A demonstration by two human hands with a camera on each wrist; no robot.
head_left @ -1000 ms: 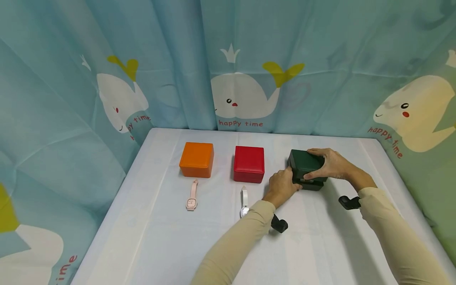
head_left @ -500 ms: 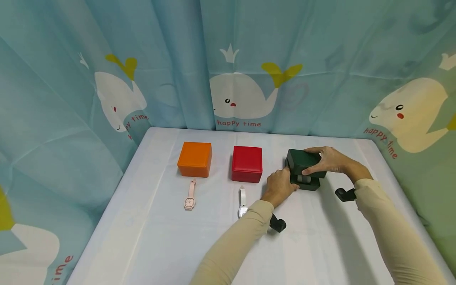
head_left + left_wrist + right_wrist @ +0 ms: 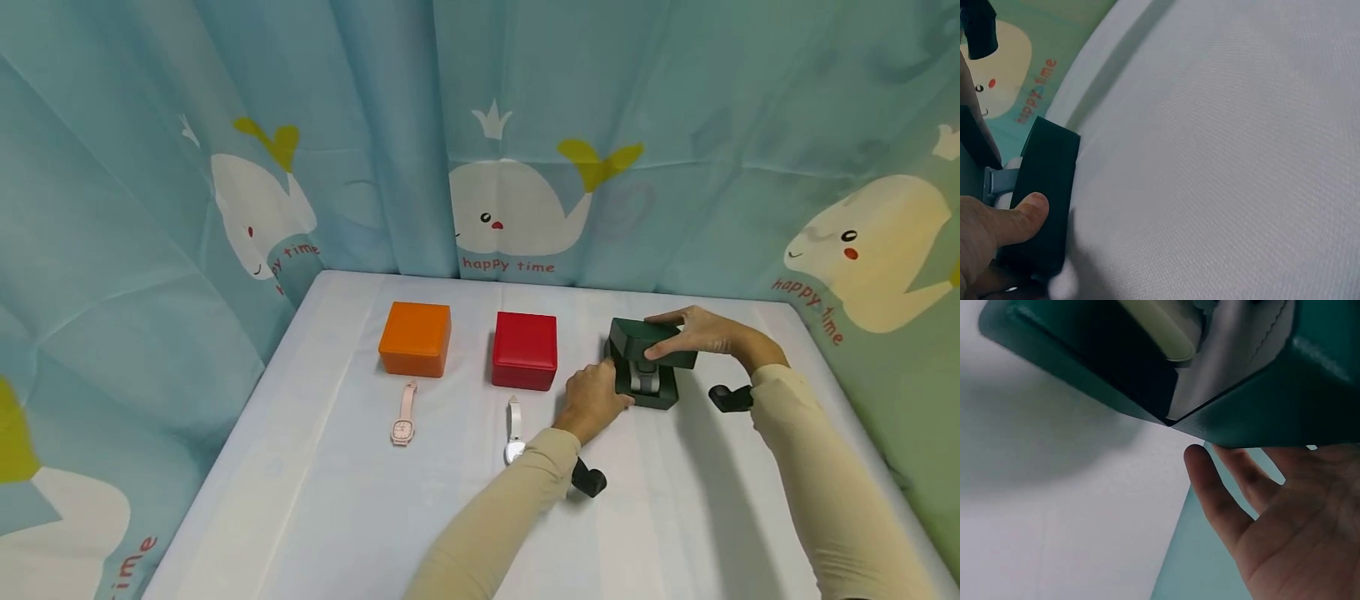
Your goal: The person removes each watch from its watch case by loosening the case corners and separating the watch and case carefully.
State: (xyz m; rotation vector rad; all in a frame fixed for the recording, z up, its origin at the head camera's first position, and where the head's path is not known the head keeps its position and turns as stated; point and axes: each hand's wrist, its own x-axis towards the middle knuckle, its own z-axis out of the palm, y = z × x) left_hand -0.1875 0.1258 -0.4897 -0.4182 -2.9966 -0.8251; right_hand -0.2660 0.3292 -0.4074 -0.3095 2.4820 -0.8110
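A dark green watch box [image 3: 664,399] stands at the table's right side with its lid [image 3: 636,336] tilted partly up. My left hand [image 3: 591,402] grips the base at its left front corner, its thumb [image 3: 1034,209] pressed on the front wall in the left wrist view. The lid is held by my right hand [image 3: 703,332], thumb at the front edge and fingers over the top. Inside the box shows a grey cushion with a metallic band [image 3: 644,377] round it. In the right wrist view the lid's pale lining [image 3: 1222,362] is visible.
A red box [image 3: 525,348] and an orange box [image 3: 415,337] sit closed to the left. In front of them lie a white watch [image 3: 514,427], partly behind my left sleeve, and a pink watch [image 3: 403,427]. A whale-print curtain [image 3: 397,208] hangs behind the white table [image 3: 352,517].
The green box's lid has risen from nearly closed to partly open, uncovering the cushion and band. My right hand lifted it while my left hand stayed at the base.
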